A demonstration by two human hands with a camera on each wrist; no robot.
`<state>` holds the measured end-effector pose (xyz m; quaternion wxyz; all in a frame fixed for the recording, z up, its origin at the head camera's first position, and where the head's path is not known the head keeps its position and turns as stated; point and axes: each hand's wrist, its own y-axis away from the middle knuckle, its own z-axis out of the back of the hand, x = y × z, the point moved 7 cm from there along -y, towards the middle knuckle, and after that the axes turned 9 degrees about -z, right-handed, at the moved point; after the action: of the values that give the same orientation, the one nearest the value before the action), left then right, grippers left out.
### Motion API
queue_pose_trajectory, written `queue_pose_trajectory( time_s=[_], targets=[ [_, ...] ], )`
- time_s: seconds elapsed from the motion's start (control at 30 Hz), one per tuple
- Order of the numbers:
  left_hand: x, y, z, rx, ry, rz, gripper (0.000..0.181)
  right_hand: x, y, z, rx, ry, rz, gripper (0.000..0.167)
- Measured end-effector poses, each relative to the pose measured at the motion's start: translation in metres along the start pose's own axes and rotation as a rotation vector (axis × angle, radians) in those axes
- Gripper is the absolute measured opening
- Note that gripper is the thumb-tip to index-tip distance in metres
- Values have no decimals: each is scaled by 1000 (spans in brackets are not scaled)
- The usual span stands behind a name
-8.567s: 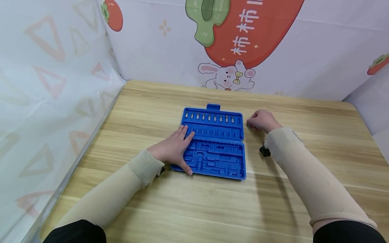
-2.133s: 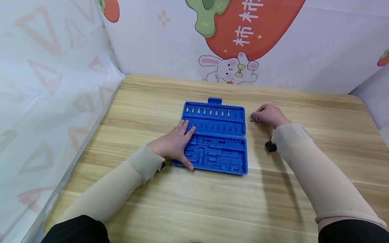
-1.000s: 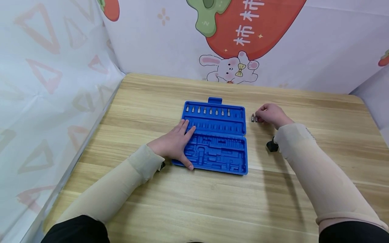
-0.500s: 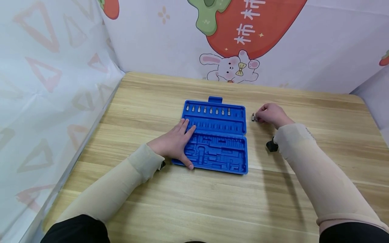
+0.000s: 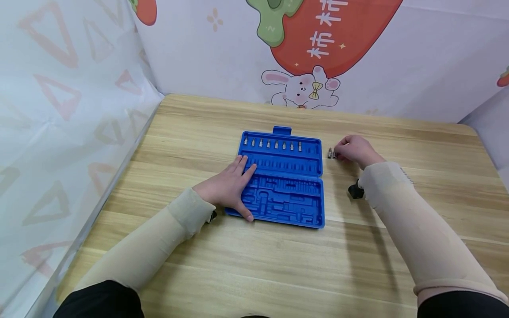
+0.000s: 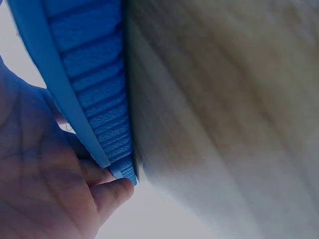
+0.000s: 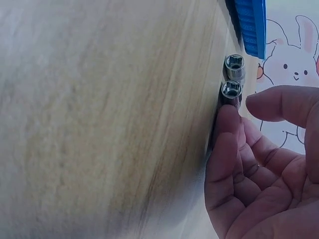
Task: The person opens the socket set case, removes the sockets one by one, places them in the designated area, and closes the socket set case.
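Observation:
An opened blue plastic tool case (image 5: 284,194) lies on the table in the head view. Several small silver bit sockets (image 5: 276,144) stand in a row in its far section. My left hand (image 5: 226,185) rests on the case's left side with fingers spread; the left wrist view has its palm (image 6: 40,164) beside the case edge. Right of the case, two silver bit sockets (image 7: 233,77) lie side by side on the wood. The fingertips of my right hand (image 5: 355,150) touch the nearer one. In the right wrist view, the thumb (image 7: 279,103) stays apart from it.
The wooden table (image 5: 278,269) extends around the case. A printed cloth (image 5: 218,57) rises along its back edge, and a pale sheet (image 5: 79,132) hangs on the left. A black wrist camera (image 5: 355,190) sits under the right wrist.
The bit socket at the row's right end has left the case since the oldest frame; two now lie by my right hand. Lately they slid slightly left. My left hand stays put.

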<state>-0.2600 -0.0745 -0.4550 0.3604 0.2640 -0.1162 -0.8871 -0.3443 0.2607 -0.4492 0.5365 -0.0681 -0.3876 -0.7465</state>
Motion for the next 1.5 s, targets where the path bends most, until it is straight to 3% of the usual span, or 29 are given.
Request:
queue_pose_trajectory(
  time_s=[0.3,0.53,0.8,1.5],
  targets=[
    [1,-1,0,-2,-2,3,149,2,3,-3,-31,73,20,47],
    [0,-1,0,0,2,7,148,4,4,-4,-32,73,25,40],
    [0,0,1,6,2,19,149,6,7,-4,-62,89,-7,48],
    [-1,0,1,7,5,8,148,7,6,-2,-49,83,28,29]
  ],
)
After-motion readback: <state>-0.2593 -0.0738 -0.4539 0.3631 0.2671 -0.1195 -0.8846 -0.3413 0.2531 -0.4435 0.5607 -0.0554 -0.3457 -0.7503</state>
